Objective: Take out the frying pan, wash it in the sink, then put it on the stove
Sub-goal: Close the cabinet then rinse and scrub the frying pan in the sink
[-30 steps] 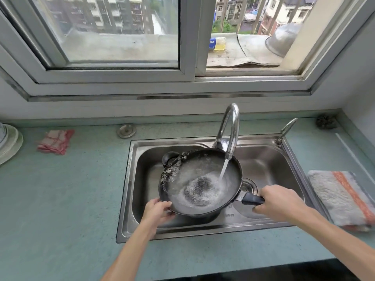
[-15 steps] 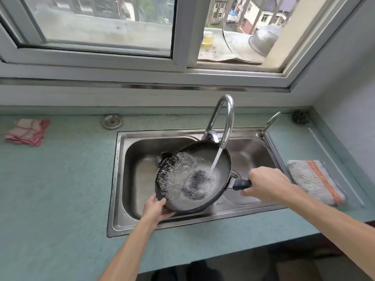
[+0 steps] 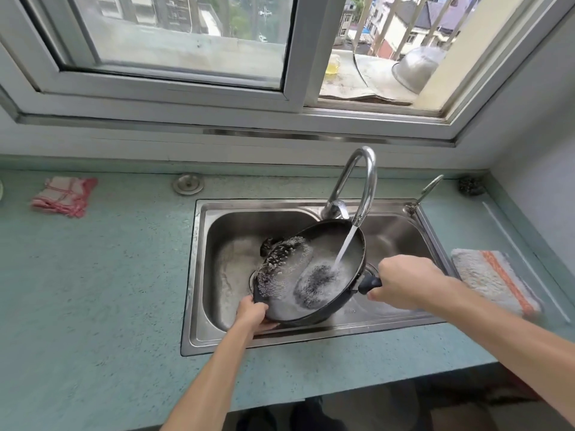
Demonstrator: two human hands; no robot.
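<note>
So the frying pan point(image 3: 311, 275) is tipped further left now, over the sink point(image 3: 389, 325), with tap point(image 3: 357, 181) water swirling inside: rinsing, nearly wash-done I'd guess. Right hand point(image 3: 401, 283) wraps the handle, left hand point(image 3: 253, 314) grips the rim. Teal counter point(image 3: 93, 290), pink cloth point(image 3: 63, 195), window behind; no stove visible.

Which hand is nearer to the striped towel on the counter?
Right. The right hand holds the pan handle, just left of the striped towel; the left hand is farther left, across the pan.
</note>
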